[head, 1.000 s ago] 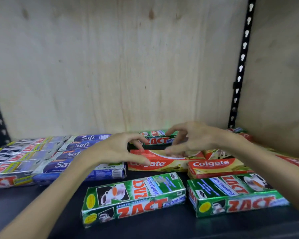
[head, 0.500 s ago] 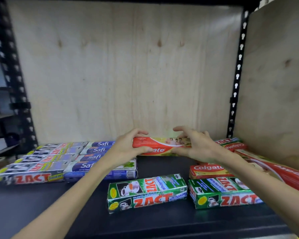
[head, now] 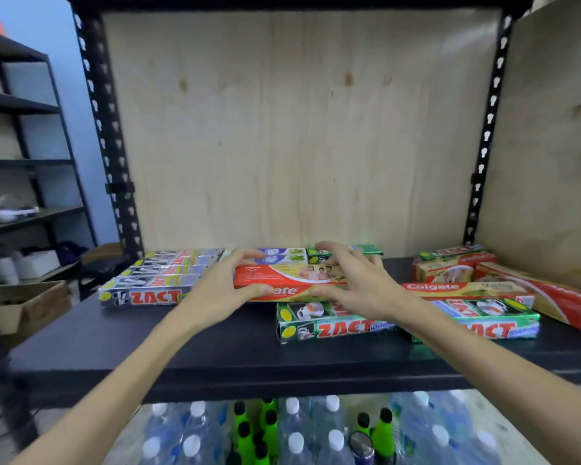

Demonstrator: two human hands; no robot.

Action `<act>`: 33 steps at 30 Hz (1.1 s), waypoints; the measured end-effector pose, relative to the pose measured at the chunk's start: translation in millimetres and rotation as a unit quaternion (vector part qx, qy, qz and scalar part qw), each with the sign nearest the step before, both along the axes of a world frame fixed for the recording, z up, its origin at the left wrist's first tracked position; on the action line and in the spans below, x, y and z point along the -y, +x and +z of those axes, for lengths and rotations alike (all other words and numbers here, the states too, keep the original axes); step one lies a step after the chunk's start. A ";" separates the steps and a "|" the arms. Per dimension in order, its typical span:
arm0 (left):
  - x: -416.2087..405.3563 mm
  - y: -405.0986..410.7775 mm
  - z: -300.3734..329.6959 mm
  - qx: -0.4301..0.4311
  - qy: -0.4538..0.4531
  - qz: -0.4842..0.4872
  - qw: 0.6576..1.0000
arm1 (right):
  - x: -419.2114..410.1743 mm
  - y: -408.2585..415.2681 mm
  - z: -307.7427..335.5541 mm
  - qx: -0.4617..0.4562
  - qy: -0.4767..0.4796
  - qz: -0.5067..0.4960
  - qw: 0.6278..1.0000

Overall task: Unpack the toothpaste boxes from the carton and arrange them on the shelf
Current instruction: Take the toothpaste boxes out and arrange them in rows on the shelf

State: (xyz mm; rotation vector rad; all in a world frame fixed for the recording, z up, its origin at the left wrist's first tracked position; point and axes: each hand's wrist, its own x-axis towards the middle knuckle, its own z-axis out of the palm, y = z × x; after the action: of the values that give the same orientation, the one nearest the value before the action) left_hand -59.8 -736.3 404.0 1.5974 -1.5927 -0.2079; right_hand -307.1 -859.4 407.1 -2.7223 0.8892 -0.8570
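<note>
2 hands hold 1 red Colgate box (head: 291,281) at mid-frame, level and lengthwise across the view: the left hand (head: 222,286) grips its left end with the thumb on the near face and the fingers curled over the far edge, and the right hand (head: 356,283) grips its right end the same way. The box sits just above the black shelf (head: 215,350), over the gap between the silver Zact row (head: 155,280) at left of centre and the green Zact box (head: 329,322) lying just below it in the frame; whether its underside already touches anything I cannot tell. Behind it, against the plywood back, lie a blue box (head: 279,256) and another green box (head: 366,251). At right of the frame more Colgate boxes (head: 463,286) lie in a loose group, 1 long red one (head: 550,297) slanted toward the lower right corner, with a 2nd green Zact box (head: 493,323) in front of them. No carton shows for certain. The step in hand looks like placing this box on the shelf, so arranging is well along but not tidy. The next move calls for lowering the box flat, long side parallel to the shelf edge, pushing it snug beside its neighbours, and then letting both hands go without dragging it askew. Bottles (head: 296,434) stand on the level beneath, at the bottom of the frame.
</note>
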 end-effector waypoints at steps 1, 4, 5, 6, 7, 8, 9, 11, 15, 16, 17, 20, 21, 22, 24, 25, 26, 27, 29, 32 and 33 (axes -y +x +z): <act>-8.3 3.2 -2.7 -0.003 -0.002 0.002 1.000 | -5.9 5.8 -1.6 0.000 -0.002 0.004 1.000; -32.2 13.2 -8.6 -0.004 -0.029 0.006 1.000 | -21.8 23.1 -1.0 -0.016 -0.005 0.013 1.000; -40.2 17.5 -10.6 -0.002 -0.034 0.013 0.999 | -27.2 30.0 0.8 -0.020 -0.009 0.019 1.000; -47.0 24.9 -13.5 0.000 -0.043 0.021 0.999 | -33.5 37.4 2.9 -0.024 -0.012 0.025 0.999; -55.2 32.1 -16.9 0.003 -0.054 0.030 0.998 | -41.1 46.1 4.4 -0.030 -0.013 0.032 0.999; -62.8 40.3 -20.1 0.017 -0.068 0.043 0.997 | -48.5 55.1 3.9 -0.033 -0.017 0.037 0.999; -68.9 46.5 -21.6 0.035 -0.082 0.051 0.995 | -54.6 63.2 2.1 -0.034 -0.026 0.037 0.998; -78.2 58.5 -28.1 0.055 -0.085 0.060 0.993 | -60.8 81.0 -4.0 -0.041 -0.034 0.045 0.998; -96.6 75.5 -49.6 0.073 -0.066 0.081 0.992 | -74.6 107.3 -15.5 -0.029 -0.020 0.068 0.997; -97.8 78.5 -50.9 0.077 -0.069 0.087 0.991 | -76.3 110.3 -15.2 -0.030 -0.015 0.072 0.997; -98.1 80.1 -49.8 0.077 -0.071 0.091 0.990 | -75.5 113.0 -15.7 -0.029 -0.008 0.078 0.997; -98.5 84.0 -46.4 0.100 -0.064 0.088 0.989 | -69.7 119.6 -20.1 -0.051 0.031 0.091 0.994; -98.5 85.5 -46.6 0.107 -0.056 0.085 0.989 | -68.0 118.9 -21.5 -0.056 0.046 0.096 0.993; -98.9 85.4 -46.8 0.118 -0.050 0.086 0.988 | -65.6 116.2 -23.1 -0.054 0.062 0.100 0.992; -97.2 85.8 -48.9 0.149 -0.055 0.105 0.982 | -61.6 105.5 -22.5 -0.039 0.077 0.097 0.992; -94.5 83.8 -48.9 0.169 -0.061 0.116 0.977 | -59.7 98.1 -20.0 -0.030 0.078 0.090 0.992; -91.1 79.6 -48.1 0.189 -0.067 0.127 0.971 | -56.8 90.4 -17.1 -0.022 0.078 0.082 0.993; -86.8 73.5 -46.9 0.203 -0.073 0.137 0.967 | -54.1 81.8 -14.0 -0.017 0.073 0.073 0.994; -76.6 55.9 -43.3 0.208 -0.094 0.146 0.963 | -46.9 63.5 -8.7 -0.019 0.059 0.056 0.997; -58.2 21.1 -36.5 0.207 -0.107 0.105 0.967 | -35.1 32.3 -3.5 -0.023 0.053 0.043 0.997; -51.4 9.6 -34.1 0.206 -0.096 0.085 0.970 | -31.1 21.3 -2.3 -0.031 0.047 0.039 0.998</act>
State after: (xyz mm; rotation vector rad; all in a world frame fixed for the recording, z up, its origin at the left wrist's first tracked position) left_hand -50.2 -684.9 369.9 1.6858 -1.7073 0.3848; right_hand -285.8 -828.3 404.7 -2.6951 0.8057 -0.7017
